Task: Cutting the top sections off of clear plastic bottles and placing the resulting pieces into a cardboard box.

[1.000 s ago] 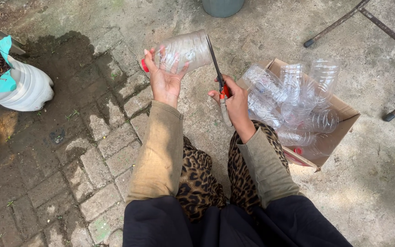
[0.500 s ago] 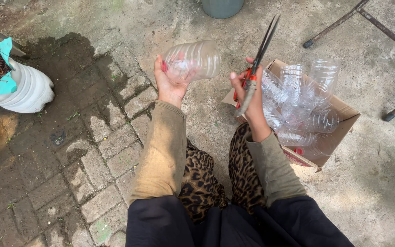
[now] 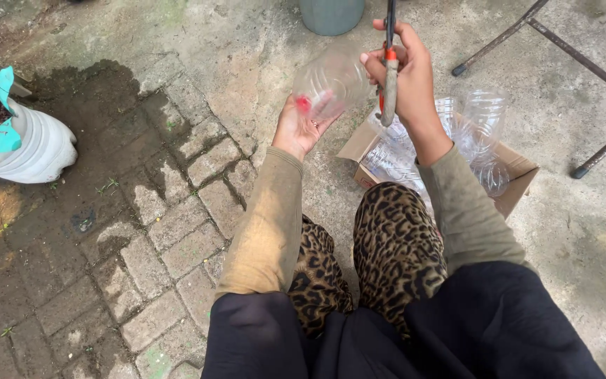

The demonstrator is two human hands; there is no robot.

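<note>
the left hand [image 3: 301, 126] cups a clear bottle [image 3: 331, 81] at its capped neck end, fingers curled round it, the body sticking up and away over the bare concrete ground [image 3: 247, 42]. the right hand [image 3: 405, 70] is closed round the handles of scissors [image 3: 389, 63], blades pointing up out of the top edge (whether they are parted cannot be told). behind the wrists an open box [image 3: 510, 179] holds more clear bottles [image 3: 471, 133]. the bottle looks light, thin-walled and springy, likely to dent under a squeeze and slick when smooth; the stiff neck is the surest place to hold.
</note>
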